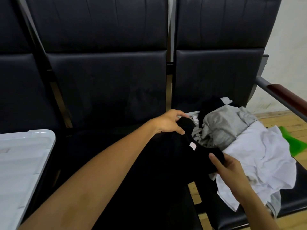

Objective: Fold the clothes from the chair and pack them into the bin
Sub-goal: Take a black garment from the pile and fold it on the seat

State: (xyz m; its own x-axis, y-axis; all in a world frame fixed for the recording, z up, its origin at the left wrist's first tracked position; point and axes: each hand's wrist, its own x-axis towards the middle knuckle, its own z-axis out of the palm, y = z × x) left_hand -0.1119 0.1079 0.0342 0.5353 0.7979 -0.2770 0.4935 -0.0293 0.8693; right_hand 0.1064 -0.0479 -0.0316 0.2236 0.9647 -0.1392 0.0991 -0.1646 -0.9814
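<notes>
Black padded seats (106, 83) joined in a row fill the view, with a pale wall and wooden floor (274, 118) at the right. On the right-hand seat lies a heap of clothes: a grey garment (222, 127) on top and a white garment (259, 156) spread beneath it. Both hands hold a black garment (166, 171) at its upper edge, where a small pale label shows. The left hand (167, 122) reaches forward on a long outstretched arm, fingers and thumb curled over one corner. The right hand (227, 170) pinches the other corner, thumb on top. A white bin (25, 163) sits at the lower left, cut off by the picture's edge. Against the dark seat, the black garment's lower outline is hard to make out. Something green (297, 143) peeks from behind the white garment.
</notes>
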